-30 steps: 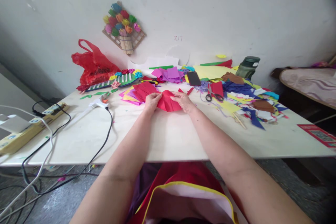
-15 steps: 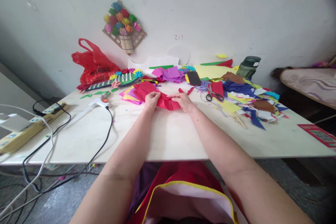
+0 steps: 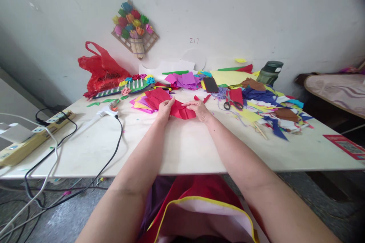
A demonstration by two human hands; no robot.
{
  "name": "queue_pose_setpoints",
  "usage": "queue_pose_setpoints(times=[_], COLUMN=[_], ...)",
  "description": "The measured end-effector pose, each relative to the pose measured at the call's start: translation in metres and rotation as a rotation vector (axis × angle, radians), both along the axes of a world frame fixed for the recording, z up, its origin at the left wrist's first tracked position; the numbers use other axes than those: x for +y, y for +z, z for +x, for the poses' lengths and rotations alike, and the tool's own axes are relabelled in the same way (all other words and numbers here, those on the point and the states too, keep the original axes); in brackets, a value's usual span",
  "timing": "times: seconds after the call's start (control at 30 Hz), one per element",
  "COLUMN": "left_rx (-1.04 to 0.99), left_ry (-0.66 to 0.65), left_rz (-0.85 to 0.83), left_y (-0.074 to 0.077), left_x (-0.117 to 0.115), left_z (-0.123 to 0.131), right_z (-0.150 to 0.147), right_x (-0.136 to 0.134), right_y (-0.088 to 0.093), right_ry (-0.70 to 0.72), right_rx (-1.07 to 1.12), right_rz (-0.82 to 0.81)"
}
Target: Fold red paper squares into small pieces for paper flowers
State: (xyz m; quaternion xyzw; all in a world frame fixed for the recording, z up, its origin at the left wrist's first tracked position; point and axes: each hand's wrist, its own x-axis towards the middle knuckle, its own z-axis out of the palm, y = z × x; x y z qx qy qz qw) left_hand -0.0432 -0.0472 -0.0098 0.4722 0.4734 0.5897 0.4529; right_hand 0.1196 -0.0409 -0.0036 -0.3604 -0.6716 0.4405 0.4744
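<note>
Our left hand (image 3: 165,111) and right hand (image 3: 199,110) pinched opposite sides of the red paper (image 3: 184,113) over the table (image 3: 188,152), probably to steady its folds; scissors (image 3: 232,105) lay rightward, presumably for easy reach.

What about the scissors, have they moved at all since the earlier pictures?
No. Against the table, the scissors show no visible shift, lying in the same spot right of the phone.

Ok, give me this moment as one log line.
left hand: holding red sheet | right hand: holding same sheet | stack: left of sheet | scissors: right of hands, unheld
</note>
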Motion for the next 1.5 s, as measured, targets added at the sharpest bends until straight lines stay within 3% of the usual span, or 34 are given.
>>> queue_pose_setpoints(times=[0.2,0.37,0.87,1.17,1.37,1.5], left_rx=[-0.027,-0.125,0.001,-0.046,-0.016,0.007], left_ry=[-0.067,-0.092,-0.071,-0.106,-0.162,-0.237], left_rz=[-0.004,-0.014,-0.043,-0.02,0.015,0.028], left_y=[0.001,-0.001,0.001,-0.001,0.004,0.007], left_x=[-0.004,-0.001,-0.003,-0.002,-0.007,-0.011], left_z=[0.001,0.0,0.001,0.0,0.003,0.004], right_z=[0.001,-0.001,-0.004,-0.003,-0.003,-0.003], right_x=[-0.001,-0.002,0.001,-0.001,0.001,0.003], right_y=[0.002,0.002,-0.001,0.0,-0.002,-0.004], right_ry=[0.067,0.013,0.019,0.026,-0.033,0.034], right_rx=[0.065,0.027,0.03,0.014,0.151,0.151], right_rz=[0.072,0.062,0.077,0.079,-0.096,-0.229])
